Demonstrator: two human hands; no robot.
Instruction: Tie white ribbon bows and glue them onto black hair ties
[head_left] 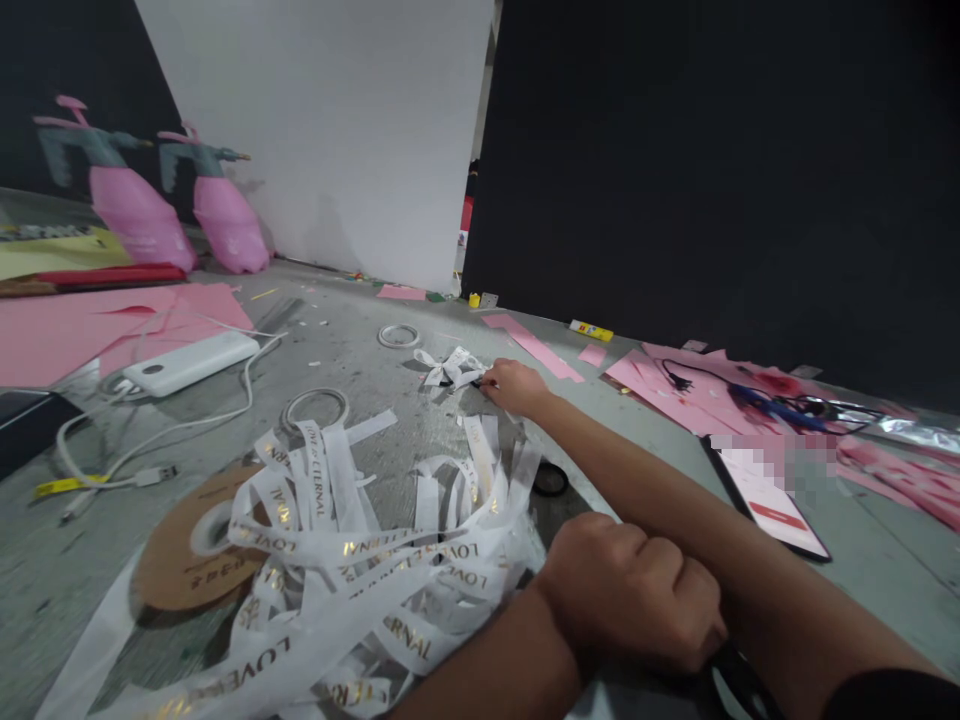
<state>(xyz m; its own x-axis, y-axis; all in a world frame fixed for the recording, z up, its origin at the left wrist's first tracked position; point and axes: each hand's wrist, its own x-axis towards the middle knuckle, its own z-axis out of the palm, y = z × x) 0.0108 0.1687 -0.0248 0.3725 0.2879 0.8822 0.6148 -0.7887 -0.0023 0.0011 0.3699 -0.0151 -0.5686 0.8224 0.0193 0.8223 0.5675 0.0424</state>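
The right hand is at the right end of a white ribbon bow on the gray surface, grip unclear; the left hand is clenched beside tangled gold-lettered ribbon, anything inside hidden

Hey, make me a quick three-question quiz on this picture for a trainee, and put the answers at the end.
1. Which of the person's hands is closer to the white bow?
2. True or false: the left hand is spread open, palm up.
3. How many pink spray bottles stand at the back left?

Key:
1. The right hand.
2. False; it is closed in a fist.
3. Two.
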